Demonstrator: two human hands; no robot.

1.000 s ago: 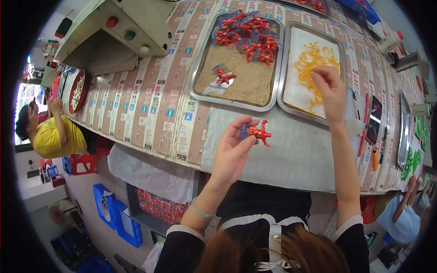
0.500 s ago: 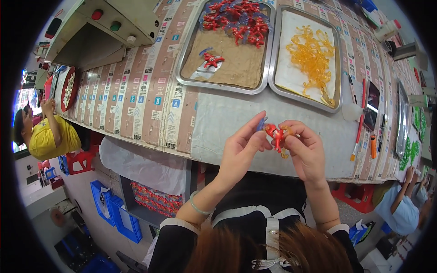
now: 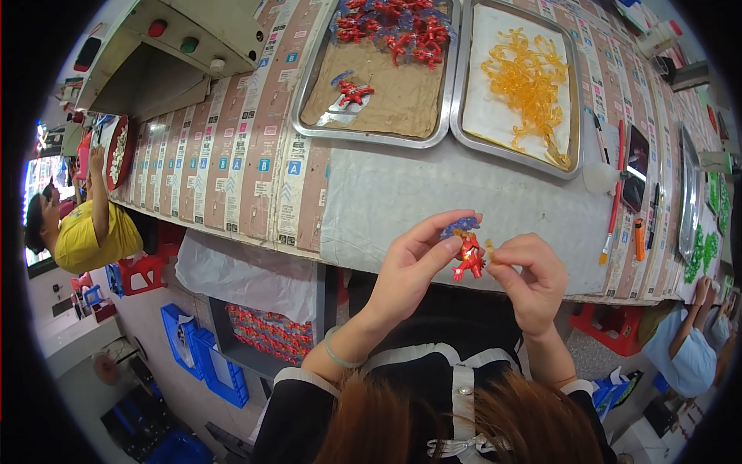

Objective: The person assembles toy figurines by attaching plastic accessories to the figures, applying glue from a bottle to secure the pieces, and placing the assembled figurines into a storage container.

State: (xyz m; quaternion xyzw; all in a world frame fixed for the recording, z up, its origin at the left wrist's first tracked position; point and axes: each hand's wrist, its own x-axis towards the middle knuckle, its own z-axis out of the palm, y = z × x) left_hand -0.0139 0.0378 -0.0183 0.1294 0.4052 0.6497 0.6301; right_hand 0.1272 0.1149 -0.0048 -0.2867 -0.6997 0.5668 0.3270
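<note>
figure [image 3: 470, 259], red with a purple top, hangs over the table's [image 3: 232, 166] near edge, the left hand [image 3: 413, 267] grasping its upper part in a thumb-and-finger grip. right hand [image 3: 533, 278] pinches a small amber piece [image 3: 489, 246] just beside it; whether the two touch, i cannot tell. farther in, one tray [image 3: 363, 139] has red figures [image 3: 402, 35] heaped at its far edge; the tray to its right [image 3: 512, 155] carries amber pieces [image 3: 529, 81].
</note>
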